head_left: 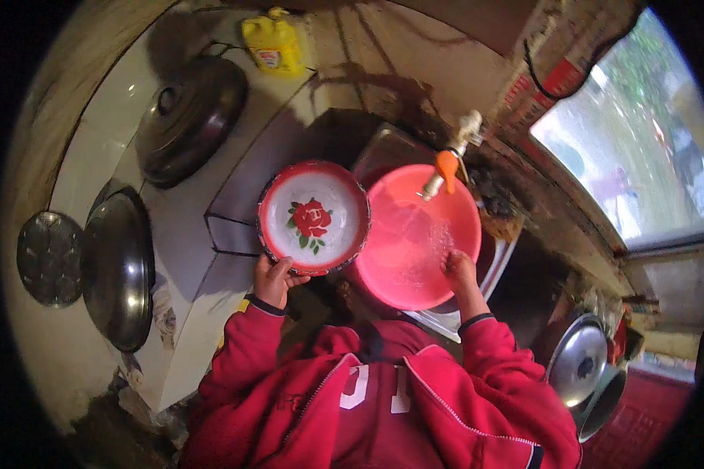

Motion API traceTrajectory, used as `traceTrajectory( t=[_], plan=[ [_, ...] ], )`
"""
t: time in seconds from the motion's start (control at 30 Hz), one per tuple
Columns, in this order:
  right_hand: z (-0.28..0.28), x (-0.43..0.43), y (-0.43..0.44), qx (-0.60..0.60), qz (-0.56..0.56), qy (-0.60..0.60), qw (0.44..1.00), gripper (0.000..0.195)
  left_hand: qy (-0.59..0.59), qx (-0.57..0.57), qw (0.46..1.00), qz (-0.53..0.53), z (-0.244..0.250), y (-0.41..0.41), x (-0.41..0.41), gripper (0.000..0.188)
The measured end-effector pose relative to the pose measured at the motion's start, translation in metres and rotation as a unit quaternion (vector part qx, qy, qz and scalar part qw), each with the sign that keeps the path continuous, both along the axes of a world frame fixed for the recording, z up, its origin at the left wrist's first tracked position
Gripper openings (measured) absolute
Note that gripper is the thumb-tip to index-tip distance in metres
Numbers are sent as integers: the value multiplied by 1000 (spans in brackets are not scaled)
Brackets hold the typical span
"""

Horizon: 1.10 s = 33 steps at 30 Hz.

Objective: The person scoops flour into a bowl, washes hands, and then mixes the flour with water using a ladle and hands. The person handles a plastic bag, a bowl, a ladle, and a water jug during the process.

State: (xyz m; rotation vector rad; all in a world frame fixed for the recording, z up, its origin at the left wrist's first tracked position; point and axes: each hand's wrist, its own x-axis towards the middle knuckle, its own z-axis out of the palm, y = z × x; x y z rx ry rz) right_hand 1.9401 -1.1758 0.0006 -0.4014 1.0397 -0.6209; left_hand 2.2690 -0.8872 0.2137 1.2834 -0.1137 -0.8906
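My left hand [274, 280] grips the near rim of an enamel plate [278, 217] with a red rim and a painted rose, thumb on top. The plate is tilted up beside a pink plastic basin [381, 258] and overlaps its left edge. Inside the basin is water with some bubbles. My right hand [460, 271] is at the basin's right inner side with its fingers curled; whether it holds anything is hidden. Above the basin's far side is a metal tap [462, 138] with an orange lever [446, 165].
The basin rests over a sink [440, 329]. Left, on a tiled counter [179, 234], stand lidded dark pots [196, 117] and a yellow jug [273, 47]. A round metal lid [581, 357] is at the lower right. A window [628, 135] is at the upper right.
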Motion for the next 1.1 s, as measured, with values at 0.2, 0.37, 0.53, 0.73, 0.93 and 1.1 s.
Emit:
traceTrajectory(
  t=[0.2, 0.37, 0.53, 0.73, 0.93, 1.1],
  plan=[
    [24, -10, 5, -9, -37, 62, 997, 13, -46, 59, 994, -79, 5, -23, -33, 40],
    [6, -21, 11, 5, -64, 79, 995, 16, -61, 82, 984, -146, 7, -52, -54, 45],
    [8, -14, 15, 5, -59, 62, 996, 15, -38, 127, 971, -197, -18, -74, -66, 38],
    [26, -9, 18, -9, -53, 81, 995, 16, 7, 95, 978, -186, -50, -91, -74, 42],
    [57, 15, 17, -157, 0, 132, 979, 17, -227, 126, 948, -183, -62, -97, -72, 52],
    [37, 19, 11, -155, 26, 138, 978, 17, -578, 218, 763, -187, -38, -99, -65, 61]
  ],
)
